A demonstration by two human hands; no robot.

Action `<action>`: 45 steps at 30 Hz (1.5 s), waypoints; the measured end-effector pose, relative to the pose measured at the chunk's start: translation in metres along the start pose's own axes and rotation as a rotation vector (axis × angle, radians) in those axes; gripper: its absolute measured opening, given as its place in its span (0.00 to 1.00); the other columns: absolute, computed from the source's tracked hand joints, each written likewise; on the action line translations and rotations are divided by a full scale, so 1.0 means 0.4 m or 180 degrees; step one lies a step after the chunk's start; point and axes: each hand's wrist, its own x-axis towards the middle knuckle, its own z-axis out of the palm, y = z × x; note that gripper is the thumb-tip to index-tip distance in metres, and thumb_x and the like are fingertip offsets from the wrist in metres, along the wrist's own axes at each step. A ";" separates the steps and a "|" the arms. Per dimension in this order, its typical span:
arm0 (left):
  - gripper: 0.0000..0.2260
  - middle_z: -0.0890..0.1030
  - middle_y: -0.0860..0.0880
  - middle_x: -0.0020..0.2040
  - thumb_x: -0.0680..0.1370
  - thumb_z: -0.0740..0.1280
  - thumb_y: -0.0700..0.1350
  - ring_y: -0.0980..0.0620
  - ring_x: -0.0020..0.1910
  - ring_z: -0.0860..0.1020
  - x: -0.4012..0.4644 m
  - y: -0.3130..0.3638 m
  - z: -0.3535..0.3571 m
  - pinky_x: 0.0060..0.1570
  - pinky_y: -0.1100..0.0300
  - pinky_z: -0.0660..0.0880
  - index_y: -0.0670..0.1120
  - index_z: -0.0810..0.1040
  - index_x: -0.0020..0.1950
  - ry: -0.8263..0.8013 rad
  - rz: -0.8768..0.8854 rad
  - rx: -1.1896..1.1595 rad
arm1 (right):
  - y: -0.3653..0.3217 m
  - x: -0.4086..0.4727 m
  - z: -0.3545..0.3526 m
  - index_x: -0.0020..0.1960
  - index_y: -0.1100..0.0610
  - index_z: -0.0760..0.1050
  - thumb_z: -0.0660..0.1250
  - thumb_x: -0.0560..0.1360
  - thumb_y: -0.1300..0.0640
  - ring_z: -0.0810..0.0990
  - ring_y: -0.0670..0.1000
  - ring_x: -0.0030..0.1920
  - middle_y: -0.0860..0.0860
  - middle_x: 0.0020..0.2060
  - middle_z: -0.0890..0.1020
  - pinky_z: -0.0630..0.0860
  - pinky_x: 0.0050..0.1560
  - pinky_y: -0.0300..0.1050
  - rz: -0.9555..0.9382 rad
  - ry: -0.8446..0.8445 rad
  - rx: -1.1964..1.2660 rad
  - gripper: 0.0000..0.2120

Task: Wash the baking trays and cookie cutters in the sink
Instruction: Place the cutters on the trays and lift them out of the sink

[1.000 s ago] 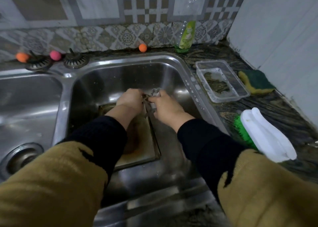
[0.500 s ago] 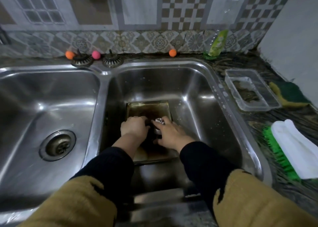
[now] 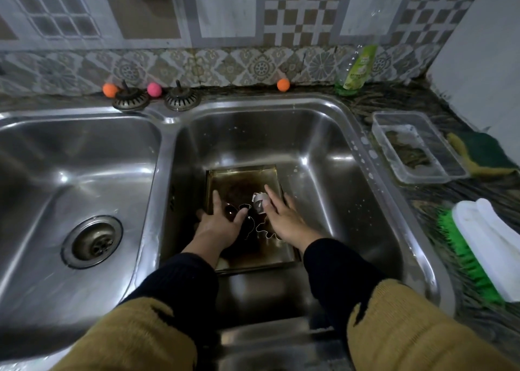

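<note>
- The left hand [image 3: 218,224] is being held with its fingers spread and straight over the near half of the baking tray [image 3: 244,181]; nothing is being gripped by it.
- The right hand [image 3: 282,217] is likewise being held flat, fingers extended, at the tray's right edge; its index finger is lying just beside a fluted cookie cutter [image 3: 259,202]; whether contact is being made cannot be told.
- Thin wire-like cutter outlines [image 3: 260,228] are being left lying on the dark tray floor between the two hands.
- The tray is being carried on the floor of the right sink basin [image 3: 323,151], toward the basin's left wall.
- The left basin [image 3: 70,173], with its drain [image 3: 92,241], is being shown alongside.
- A clear container [image 3: 416,145], a green sponge [image 3: 481,152] and a green scrubbing brush [image 3: 478,255] are being kept along the counter's right edge; a soap bottle [image 3: 356,69] is standing at the back right corner; two strainer plugs [image 3: 130,99] and small balls [image 3: 283,85] are being kept along the back edge.
</note>
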 end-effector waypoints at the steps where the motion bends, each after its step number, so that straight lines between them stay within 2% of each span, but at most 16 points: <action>1: 0.38 0.49 0.37 0.76 0.75 0.56 0.68 0.33 0.72 0.60 0.000 0.000 0.000 0.66 0.43 0.65 0.61 0.35 0.76 -0.0065 0.0023 0.0062 | 0.003 0.006 0.003 0.74 0.36 0.56 0.47 0.81 0.40 0.49 0.55 0.77 0.50 0.78 0.44 0.53 0.73 0.54 -0.0035 0.0078 0.0083 0.22; 4: 0.38 0.54 0.38 0.74 0.75 0.59 0.67 0.34 0.69 0.64 0.002 -0.010 0.005 0.63 0.45 0.68 0.64 0.37 0.75 -0.0142 0.0083 0.0084 | 0.008 0.024 0.008 0.69 0.50 0.71 0.50 0.81 0.43 0.55 0.53 0.75 0.50 0.77 0.52 0.57 0.71 0.49 0.0037 0.0479 0.0565 0.22; 6: 0.38 0.54 0.38 0.73 0.75 0.60 0.66 0.34 0.69 0.63 0.007 -0.021 0.014 0.64 0.44 0.68 0.65 0.38 0.75 -0.0165 0.0117 0.0041 | 0.014 0.026 0.007 0.66 0.51 0.74 0.56 0.80 0.45 0.59 0.52 0.73 0.50 0.74 0.56 0.58 0.69 0.47 0.0026 0.0661 0.0829 0.19; 8: 0.38 0.53 0.39 0.73 0.75 0.61 0.66 0.33 0.69 0.61 0.014 -0.028 0.021 0.66 0.42 0.66 0.66 0.38 0.74 -0.0171 0.0156 -0.0008 | 0.018 0.027 0.004 0.69 0.44 0.70 0.62 0.78 0.45 0.58 0.53 0.73 0.50 0.74 0.55 0.58 0.70 0.49 -0.0021 0.0623 0.1063 0.20; 10: 0.38 0.52 0.38 0.73 0.75 0.61 0.66 0.32 0.69 0.60 0.017 -0.029 0.024 0.66 0.42 0.66 0.67 0.37 0.74 -0.0187 0.0146 -0.0050 | 0.021 0.023 0.003 0.72 0.38 0.63 0.64 0.75 0.41 0.54 0.54 0.75 0.49 0.76 0.50 0.56 0.72 0.54 0.0077 0.0410 0.1057 0.27; 12: 0.38 0.51 0.38 0.73 0.75 0.60 0.65 0.32 0.69 0.61 0.018 -0.031 0.025 0.66 0.42 0.66 0.67 0.36 0.74 -0.0197 0.0120 -0.0053 | 0.024 0.021 0.007 0.73 0.34 0.57 0.64 0.73 0.37 0.50 0.57 0.76 0.50 0.77 0.45 0.54 0.72 0.58 0.0204 0.0169 0.0783 0.31; 15: 0.38 0.51 0.38 0.73 0.75 0.61 0.65 0.33 0.68 0.64 0.019 -0.030 0.024 0.64 0.43 0.68 0.66 0.35 0.73 -0.0198 0.0092 -0.0115 | 0.029 0.019 0.012 0.73 0.32 0.53 0.60 0.72 0.32 0.50 0.59 0.76 0.52 0.77 0.44 0.55 0.71 0.59 0.0356 0.0054 0.0508 0.32; 20: 0.37 0.53 0.37 0.73 0.76 0.61 0.63 0.35 0.67 0.66 0.016 -0.018 0.030 0.62 0.43 0.70 0.65 0.37 0.74 -0.0171 0.0053 -0.0282 | 0.035 0.026 0.014 0.72 0.31 0.54 0.60 0.68 0.29 0.56 0.57 0.75 0.51 0.76 0.57 0.57 0.72 0.60 0.0376 0.0044 0.0539 0.35; 22: 0.37 0.55 0.38 0.72 0.75 0.62 0.64 0.35 0.67 0.65 0.011 -0.015 0.027 0.62 0.44 0.70 0.65 0.39 0.75 -0.0115 0.0041 -0.0382 | 0.028 0.023 0.004 0.72 0.31 0.55 0.62 0.69 0.31 0.56 0.56 0.75 0.48 0.76 0.58 0.58 0.72 0.58 0.0257 0.0025 0.0689 0.34; 25: 0.38 0.58 0.38 0.72 0.74 0.63 0.64 0.38 0.67 0.67 -0.005 -0.006 0.002 0.60 0.49 0.71 0.63 0.44 0.76 0.0087 0.0097 -0.0542 | 0.011 0.008 -0.015 0.71 0.29 0.55 0.59 0.69 0.28 0.53 0.55 0.76 0.47 0.76 0.56 0.55 0.72 0.60 0.0146 -0.0014 0.0575 0.32; 28: 0.39 0.56 0.38 0.74 0.72 0.67 0.63 0.39 0.70 0.65 -0.022 0.001 -0.022 0.64 0.50 0.68 0.63 0.47 0.76 0.0108 0.0231 -0.0829 | 0.003 -0.019 -0.034 0.69 0.26 0.55 0.56 0.64 0.22 0.47 0.56 0.77 0.50 0.78 0.52 0.51 0.72 0.62 0.0201 0.0067 0.0318 0.34; 33: 0.40 0.54 0.38 0.75 0.72 0.70 0.60 0.39 0.71 0.62 -0.056 -0.008 -0.032 0.65 0.50 0.68 0.64 0.48 0.76 0.0080 0.0386 -0.0987 | -0.012 -0.075 -0.027 0.70 0.29 0.57 0.57 0.66 0.25 0.44 0.58 0.77 0.54 0.77 0.42 0.51 0.72 0.60 0.0117 0.0201 0.0307 0.34; 38: 0.37 0.52 0.41 0.74 0.73 0.68 0.60 0.39 0.67 0.68 -0.080 -0.013 -0.046 0.60 0.51 0.72 0.67 0.49 0.75 0.0321 0.0572 -0.1180 | -0.048 -0.092 -0.045 0.72 0.31 0.56 0.61 0.71 0.32 0.52 0.59 0.76 0.51 0.77 0.44 0.59 0.70 0.57 -0.0177 0.0476 0.0011 0.31; 42: 0.36 0.55 0.42 0.71 0.74 0.68 0.58 0.40 0.62 0.72 -0.115 0.008 -0.083 0.56 0.55 0.72 0.67 0.50 0.75 0.0652 0.0870 -0.1467 | -0.086 -0.093 -0.087 0.71 0.28 0.53 0.60 0.70 0.29 0.55 0.58 0.75 0.47 0.76 0.45 0.64 0.67 0.58 -0.0508 0.0732 -0.0438 0.32; 45: 0.35 0.56 0.43 0.70 0.74 0.68 0.58 0.41 0.63 0.72 -0.142 0.030 -0.125 0.58 0.54 0.72 0.68 0.50 0.74 0.0904 0.1151 -0.1603 | -0.129 -0.109 -0.126 0.72 0.32 0.56 0.61 0.69 0.29 0.57 0.56 0.75 0.46 0.76 0.46 0.66 0.67 0.55 -0.0732 0.0954 -0.0619 0.33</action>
